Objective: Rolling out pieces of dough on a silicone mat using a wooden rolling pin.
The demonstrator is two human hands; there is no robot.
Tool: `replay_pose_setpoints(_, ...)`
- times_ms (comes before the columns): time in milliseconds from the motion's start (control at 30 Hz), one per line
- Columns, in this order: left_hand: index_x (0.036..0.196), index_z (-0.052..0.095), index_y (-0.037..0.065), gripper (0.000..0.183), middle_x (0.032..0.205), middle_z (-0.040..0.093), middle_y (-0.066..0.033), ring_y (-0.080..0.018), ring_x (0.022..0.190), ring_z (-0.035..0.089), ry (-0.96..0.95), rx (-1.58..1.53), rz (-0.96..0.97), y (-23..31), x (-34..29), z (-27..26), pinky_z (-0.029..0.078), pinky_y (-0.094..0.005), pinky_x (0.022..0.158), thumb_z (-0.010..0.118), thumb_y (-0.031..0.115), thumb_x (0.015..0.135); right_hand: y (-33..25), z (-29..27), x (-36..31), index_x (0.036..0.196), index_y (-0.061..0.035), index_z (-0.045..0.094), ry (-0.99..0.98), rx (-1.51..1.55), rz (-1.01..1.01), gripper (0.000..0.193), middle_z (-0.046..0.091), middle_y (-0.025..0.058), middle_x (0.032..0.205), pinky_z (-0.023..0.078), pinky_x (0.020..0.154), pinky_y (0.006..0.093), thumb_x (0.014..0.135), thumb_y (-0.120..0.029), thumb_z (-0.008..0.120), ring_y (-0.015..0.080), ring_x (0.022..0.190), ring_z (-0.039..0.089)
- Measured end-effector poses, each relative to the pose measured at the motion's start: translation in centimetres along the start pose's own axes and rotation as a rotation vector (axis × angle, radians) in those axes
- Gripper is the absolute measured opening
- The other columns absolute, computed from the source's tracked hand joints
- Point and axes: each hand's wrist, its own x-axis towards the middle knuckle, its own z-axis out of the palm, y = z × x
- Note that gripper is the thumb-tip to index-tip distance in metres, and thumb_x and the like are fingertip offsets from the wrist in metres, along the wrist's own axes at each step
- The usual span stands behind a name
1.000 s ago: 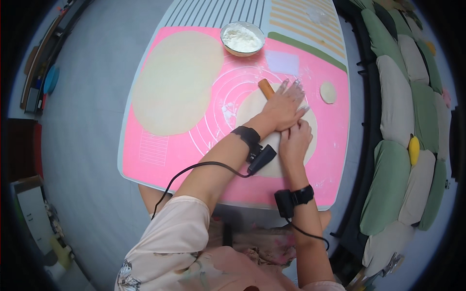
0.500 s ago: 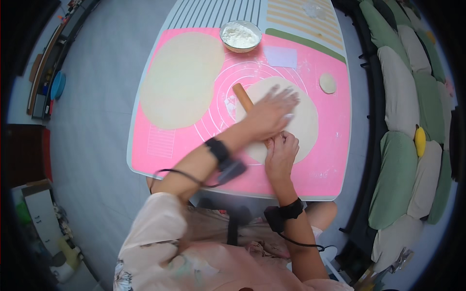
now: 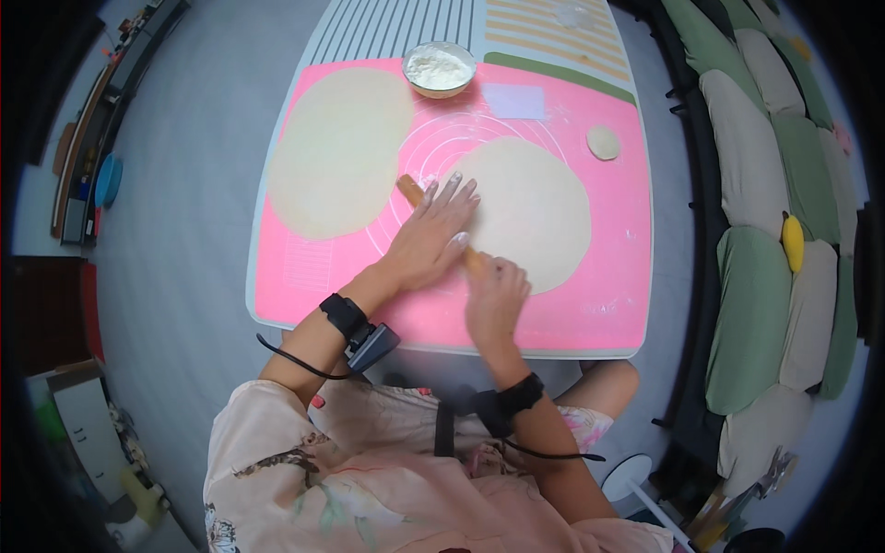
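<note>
A wooden rolling pin [image 3: 410, 190] lies slantwise at the left edge of a rolled-out round of dough [image 3: 530, 207]. My left hand [image 3: 435, 230] rests flat over the pin's middle, its fingers stretched out. The near end of the pin is in my right hand [image 3: 496, 295], with the fingers curled around it. A second, larger sheet of dough [image 3: 341, 152] is spread on the left of the pink mat [image 3: 572, 323]. Toward the right lies a small dough disc [image 3: 603, 143], touched by neither hand.
A glass bowl of flour [image 3: 440, 69] stands at the mat's far edge, beside a pale rectangular sheet [image 3: 514, 101]. The mat covers most of a table with a striped far end [image 3: 396, 28]. To the right is a sofa with green and beige cushions [image 3: 751, 313].
Both hands have moved left and toward me with the rolling pin, from the middle of the dough round to its left edge. The whole view has shifted slightly.
</note>
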Motion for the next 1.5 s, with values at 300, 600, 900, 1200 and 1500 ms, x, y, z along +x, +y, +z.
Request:
replay_pose_setpoints(300, 0.138, 0.038, -0.002, 0.050, 0.150, 0.033, -0.0211, -0.0365, 0.142, 0.026, -0.040, 0.078, 0.011, 3.5, 3.0, 2.7, 0.014, -0.0508, 0.118, 0.049, 0.016, 0.092, 10.3, -5.5, 6.0, 0.137, 0.0033, 0.042, -0.074, -0.059, -0.222, 0.062, 0.048, 0.0212, 0.134, 0.030, 0.108, 0.0487, 0.082, -0.014, 0.065, 0.0374, 0.128, 0.042)
replay_pose_setpoints(600, 0.130, 0.049, 0.002, 0.037, 0.144, 0.042, -0.0191, -0.0383, 0.140, 0.031, 0.235, 0.002, -0.207, 1.9, -0.7, -0.8, 0.015, -0.0520, 0.117, 0.041, 0.008, 0.094, 11.7, 1.4, 21.8, 0.142, 0.0079, 0.035, 0.183, -0.416, -0.005, 0.071, 0.028, 0.0273, 0.151, 0.010, 0.116, 0.0575, 0.095, -0.045, 0.046, 0.0414, 0.143, 0.021)
replay_pose_setpoints(900, 0.124, 0.053, 0.001, 0.032, 0.129, 0.054, -0.0198, -0.0370, 0.127, 0.045, 0.348, 0.051, -0.297, -0.2, -1.9, -0.2, 0.030, -0.0477, 0.111, 0.045, 0.010, 0.094, 6.7, -1.3, 6.9, 0.145, 0.0042, 0.032, -0.144, -0.183, -0.211, 0.069, 0.030, 0.0213, 0.152, 0.016, 0.116, 0.0547, 0.090, -0.029, 0.057, 0.0368, 0.140, 0.029)
replay_pose_setpoints(1200, 0.108, 0.061, 0.000, 0.034, 0.109, 0.064, -0.0191, -0.0348, 0.100, 0.062, 0.226, -0.058, -0.932, -2.3, 6.6, 1.2, 0.047, -0.0455, 0.089, 0.065, 0.024, 0.084, 8.7, -7.2, 1.1, 0.121, -0.0033, 0.057, -0.169, -0.025, -0.168, 0.045, 0.054, 0.0135, 0.110, 0.037, 0.090, 0.0464, 0.078, -0.010, 0.069, 0.0314, 0.104, 0.050)
replay_pose_setpoints(1500, 0.119, 0.055, 0.009, 0.045, 0.094, 0.070, -0.0152, -0.0331, 0.093, 0.066, 0.268, -0.014, -0.871, -2.7, 7.6, 1.5, 0.051, -0.0440, 0.083, 0.071, 0.023, 0.079, 5.4, -2.6, 4.2, 0.121, -0.0032, 0.055, 0.090, -0.057, 0.308, 0.038, 0.052, 0.0135, 0.106, 0.038, 0.089, 0.0441, 0.085, -0.011, 0.065, 0.0321, 0.101, 0.048)
